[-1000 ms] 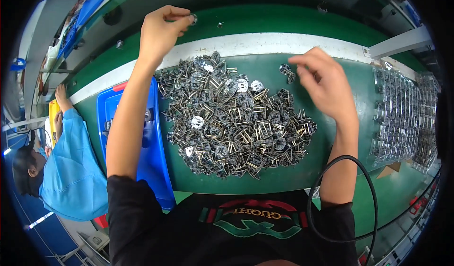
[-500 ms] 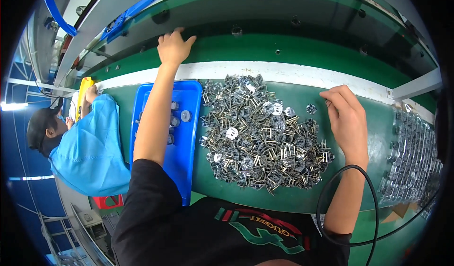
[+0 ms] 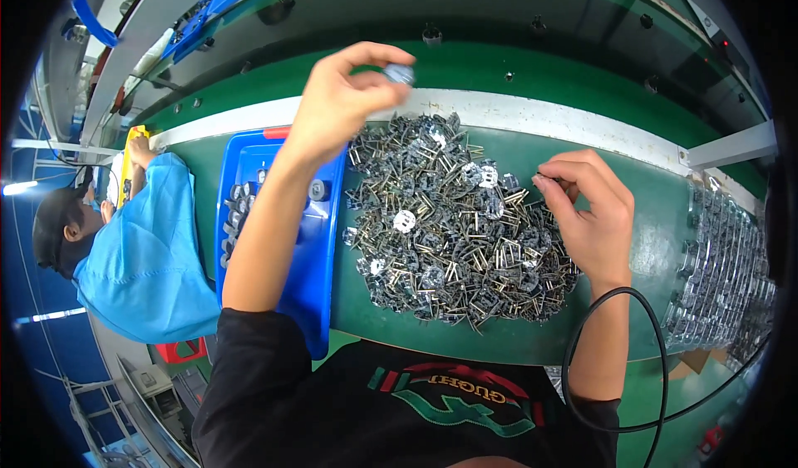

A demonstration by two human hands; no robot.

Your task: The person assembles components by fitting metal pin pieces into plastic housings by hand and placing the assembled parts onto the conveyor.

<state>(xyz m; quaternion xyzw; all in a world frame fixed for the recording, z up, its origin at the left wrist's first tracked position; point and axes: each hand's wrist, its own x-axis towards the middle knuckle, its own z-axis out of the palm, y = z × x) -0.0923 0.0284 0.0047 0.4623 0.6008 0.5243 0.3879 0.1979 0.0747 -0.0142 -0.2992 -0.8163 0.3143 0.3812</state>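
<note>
My left hand (image 3: 345, 94) is raised above the white rail, thumb and fingers closed on a round grey part (image 3: 400, 74), slightly blurred. Below it lies a big heap of plug inserts (image 3: 457, 243), dark and silvery discs with metal prongs. At the heap's right edge, my right hand (image 3: 592, 206) pinches a small dark piece (image 3: 542, 175), mostly hidden by the fingertips; it looks like one of the inserts. Left of the heap, partly behind my left forearm, a blue tray (image 3: 328, 302) holds several round grey parts (image 3: 236, 210).
Beyond the white rail (image 3: 515, 127) runs a green belt (image 3: 465, 81) with scattered small parts. Stacked clear plastic trays (image 3: 719, 268) stand at the right. A black cable (image 3: 661, 343) loops over my right forearm. At the left, a person in blue (image 3: 145, 252) reaches toward a yellow object (image 3: 127, 169).
My left hand has come back from the belt and right, now with a round grey part. My right hand has moved slightly left; the loose disc beside the heap no longer shows there.
</note>
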